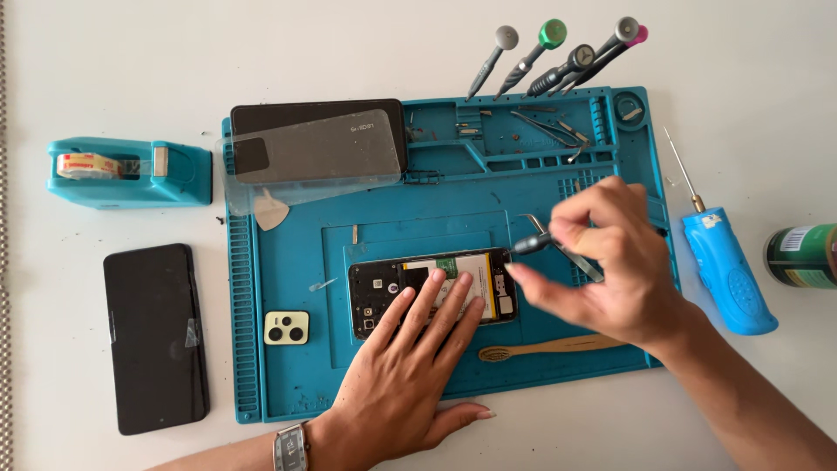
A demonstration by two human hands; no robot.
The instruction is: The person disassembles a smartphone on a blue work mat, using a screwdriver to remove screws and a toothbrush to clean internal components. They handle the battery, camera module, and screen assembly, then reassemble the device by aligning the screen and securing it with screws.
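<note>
An opened black smartphone with its back cover off (433,295) lies flat near the middle of the large blue rubber work mat (288,384); its circuit parts and a yellow and white battery are visible. The left hand (410,366) rests on this phone, palm down, with the fingers straight and slightly spread, and the fingertips (438,276) press on the battery area. The left wrist carries a silver wristwatch (292,448).

The right hand (610,270) hovers just over the right end of the phone. Its thumb and first fingers are pinched around a thin dark metal precision screwdriver (532,243), whose tip points to the upper right corner of the phone. This hand is a little blurred, so I cannot tell if the tip touches the phone.

On the mat, just below the right end of the phone, lies a wooden toothbrush (549,348). To the left of the phone lies a small pale yellow camera cover with round lens holes (287,328). In the upper left corner of the mat a dark phone back panel (384,118) lies under a clear plastic case (309,166), with a small white triangular pick (272,214) beside them.

Past the upper edge of the mat lie several screwdrivers with grey, green and pink caps (558,57). To the left of the mat stand a blue tape dispenser (131,172) and a black phone screen panel (155,338). To the right of the mat lie a blue tool with a metal needle (728,266) and a green can (802,255).
</note>
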